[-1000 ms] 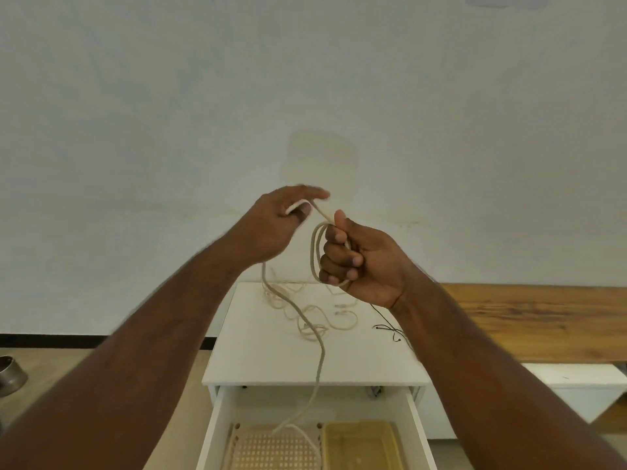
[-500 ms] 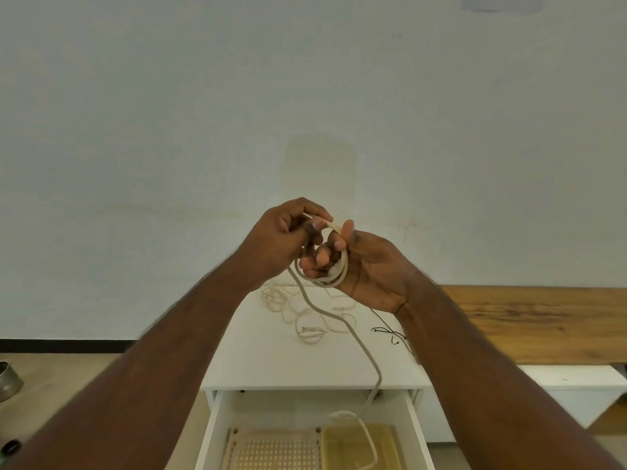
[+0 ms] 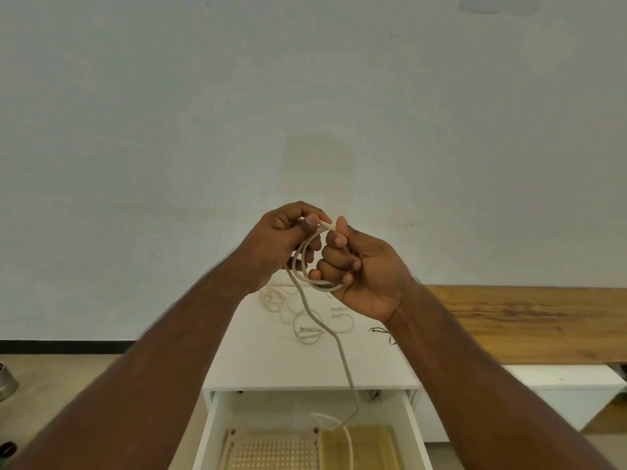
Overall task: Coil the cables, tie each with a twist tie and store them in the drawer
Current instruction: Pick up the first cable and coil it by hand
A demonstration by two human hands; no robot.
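Nearest, the cable (image 3: 342,357) tail is seen trailing limply into the open drawer (image 3: 217,418). Higher, its loops are gripped in the curled right hand (image 3: 359,269), the end pinched by the left hand (image 3: 285,242). Being light and floppy, it is best held at the gathered loops. Beyond, more cables (image 3: 298,313) lie on the tabletop (image 3: 258,361).

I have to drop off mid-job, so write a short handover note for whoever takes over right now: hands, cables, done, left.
Left hand: pinches the cable near its end.
Right hand: grips the coil, a few loops formed.
Tail hangs down into the open drawer, over its trays.
Other cables lie loose on the cabinet top; dark twist ties beside them.
Done: coiling begun.
Left: finish coil, tie, store; then the rest.
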